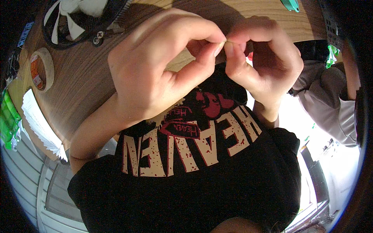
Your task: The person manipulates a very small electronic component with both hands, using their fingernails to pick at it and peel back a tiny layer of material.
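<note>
You are bent over a wooden table (81,81) that carries a roll of tape (42,69), a stack of white paper (39,124) at its edge and a black fan (77,19), with pale floor below and another person's grey sleeve (330,101) to your right. Your left hand (155,66) and right hand (264,58) meet fingertip to fingertip, both pinched shut on a thin strand (225,39) held just above your black printed shirt (202,163). The strand is nearly hidden between your fingers, too small to identify.
</note>
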A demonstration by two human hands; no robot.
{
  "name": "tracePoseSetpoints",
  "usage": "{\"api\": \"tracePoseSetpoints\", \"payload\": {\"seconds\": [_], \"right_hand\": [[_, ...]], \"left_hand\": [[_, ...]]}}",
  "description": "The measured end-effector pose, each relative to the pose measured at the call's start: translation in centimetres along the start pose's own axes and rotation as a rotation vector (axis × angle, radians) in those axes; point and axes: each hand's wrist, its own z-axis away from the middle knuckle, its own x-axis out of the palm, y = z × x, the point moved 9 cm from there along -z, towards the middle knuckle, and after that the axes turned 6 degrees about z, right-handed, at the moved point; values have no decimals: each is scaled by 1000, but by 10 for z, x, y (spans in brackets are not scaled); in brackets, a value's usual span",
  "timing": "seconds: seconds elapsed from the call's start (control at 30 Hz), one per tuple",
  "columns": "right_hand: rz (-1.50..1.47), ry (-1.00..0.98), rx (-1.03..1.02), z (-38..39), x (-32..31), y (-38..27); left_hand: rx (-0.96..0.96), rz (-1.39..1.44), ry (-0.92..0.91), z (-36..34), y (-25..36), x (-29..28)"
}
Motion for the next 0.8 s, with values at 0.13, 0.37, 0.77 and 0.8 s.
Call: {"api": "tracePoseSetpoints", "payload": {"seconds": [0.13, 0.37, 0.77, 0.8], "right_hand": [[122, 44, -92, -2, 0, -10], [181, 126, -307, -2, -4, -22], [236, 11, -431, -3, 2, -28], [242, 6, -431, -3, 2, -28]], "left_hand": [[-224, -121, -145, -6, -6, 11], [-374, 307, 136, 14, -31, 3], [-470, 235, -46, 4, -28, 6], [-578, 221, -21, 9, -35, 6]]}}
